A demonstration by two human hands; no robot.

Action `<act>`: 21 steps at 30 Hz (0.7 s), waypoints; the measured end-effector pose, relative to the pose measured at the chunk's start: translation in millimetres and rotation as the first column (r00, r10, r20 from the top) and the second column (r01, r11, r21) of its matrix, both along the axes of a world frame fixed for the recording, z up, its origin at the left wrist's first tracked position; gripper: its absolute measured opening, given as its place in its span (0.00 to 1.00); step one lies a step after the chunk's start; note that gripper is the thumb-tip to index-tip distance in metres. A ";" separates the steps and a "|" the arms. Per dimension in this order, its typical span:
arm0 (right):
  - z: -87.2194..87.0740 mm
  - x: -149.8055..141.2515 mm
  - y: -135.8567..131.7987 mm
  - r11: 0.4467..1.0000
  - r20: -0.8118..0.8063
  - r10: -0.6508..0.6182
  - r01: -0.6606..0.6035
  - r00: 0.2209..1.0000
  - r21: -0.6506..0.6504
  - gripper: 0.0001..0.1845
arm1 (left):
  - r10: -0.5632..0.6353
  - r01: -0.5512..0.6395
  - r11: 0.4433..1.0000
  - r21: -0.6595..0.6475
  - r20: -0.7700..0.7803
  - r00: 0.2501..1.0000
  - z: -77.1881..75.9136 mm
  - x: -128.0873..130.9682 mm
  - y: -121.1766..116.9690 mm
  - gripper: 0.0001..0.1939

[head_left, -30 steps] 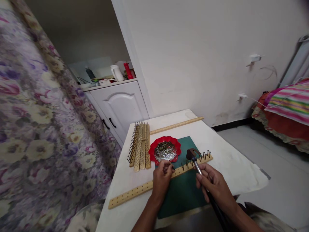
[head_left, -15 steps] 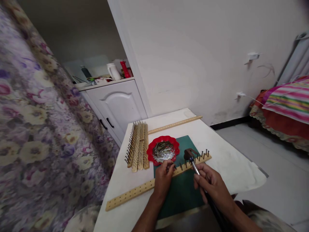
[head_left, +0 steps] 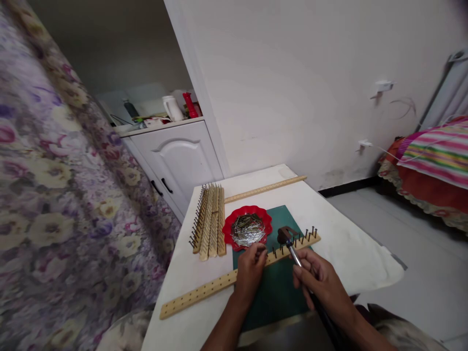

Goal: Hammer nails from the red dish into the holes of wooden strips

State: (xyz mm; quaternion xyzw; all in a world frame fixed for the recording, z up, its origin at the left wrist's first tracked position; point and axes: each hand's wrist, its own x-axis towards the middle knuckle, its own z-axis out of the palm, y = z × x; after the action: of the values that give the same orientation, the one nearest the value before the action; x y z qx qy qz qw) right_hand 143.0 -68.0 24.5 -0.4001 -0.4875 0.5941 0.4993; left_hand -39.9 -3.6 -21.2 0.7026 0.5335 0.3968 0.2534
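My right hand (head_left: pixel 320 278) is wrapped round the handle of a claw hammer (head_left: pixel 285 235), whose dark head hangs over the wooden strip. That strip (head_left: pixel 199 294) has rows of drilled holes and lies slantwise across a green mat (head_left: pixel 274 297). Several dark nails (head_left: pixel 307 236) stand upright in its right part. Beside the last of them, my left hand (head_left: pixel 252 265) is closed in a pinch at the strip, on a nail that its fingers mostly hide. Just beyond that hand sits a red scalloped dish (head_left: pixel 227 229) heaped with loose nails (head_left: pixel 248 229).
Nail-studded strips (head_left: pixel 208 222) lie side by side at the table's left. Another wooden strip (head_left: pixel 265 189) runs along the back of the white-covered table (head_left: pixel 351 258). A white cabinet (head_left: pixel 179 156) and floral curtain (head_left: pixel 54 195) stand to the left, a bed (head_left: pixel 435 161) to the right.
My left hand has shifted slightly right along the strip, and the nail at its fingertips is now less visible. The hammer head has dipped a little. The whole view has shifted slightly.
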 end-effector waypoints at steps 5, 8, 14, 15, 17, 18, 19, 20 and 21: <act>-2.8 -3.5 1.0 0.998 0.002 0.056 -0.056 0.998 0.002 0.10 | 0.037 -0.037 0.999 -0.005 0.015 0.999 -2.8 1.3 1.5 0.07; -4.2 -7.8 2.8 0.997 0.009 0.079 -0.079 0.997 -0.012 0.11 | 0.058 -0.058 0.998 0.013 -0.003 0.998 -3.5 1.7 2.2 0.06; -3.5 -17.3 7.4 0.991 0.025 0.128 -0.127 0.992 -0.029 0.12 | 0.076 -0.076 0.997 0.014 -0.023 0.997 -3.5 2.7 2.8 0.07; -3.3 -18.7 8.0 0.990 0.029 0.138 -0.137 0.990 -0.027 0.12 | 0.078 -0.078 0.997 0.013 -0.025 0.997 -3.6 2.8 2.8 0.07; -2.9 -21.4 9.0 0.989 0.035 0.149 -0.149 0.988 -0.022 0.12 | 0.079 -0.079 0.997 0.012 -0.029 0.996 -3.9 3.0 2.7 0.06; -3.0 -22.6 9.6 0.989 0.038 0.150 -0.149 0.988 -0.020 0.12 | 0.079 -0.079 0.997 0.010 -0.030 0.996 -4.0 3.1 2.6 0.06; -3.2 -23.7 10.2 0.989 0.042 0.146 -0.145 0.988 -0.018 0.13 | 0.079 -0.079 0.997 0.007 -0.030 0.996 -4.3 3.1 2.6 0.06; -3.7 -24.6 10.9 0.990 0.048 0.142 -0.141 0.989 -0.018 0.13 | 0.079 -0.079 0.997 0.006 -0.031 0.996 -4.5 3.1 2.5 0.06; -4.3 -25.2 11.6 0.990 0.057 0.142 -0.141 0.988 -0.019 0.13 | 0.079 -0.079 0.997 0.008 -0.035 0.996 -4.8 3.1 2.5 0.06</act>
State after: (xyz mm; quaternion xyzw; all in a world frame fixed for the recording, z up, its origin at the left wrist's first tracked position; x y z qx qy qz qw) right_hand 117.8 -56.4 20.2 -0.3853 -0.5245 0.6196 0.4388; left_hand -36.8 -1.1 -26.0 0.6886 0.5639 0.3958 0.2260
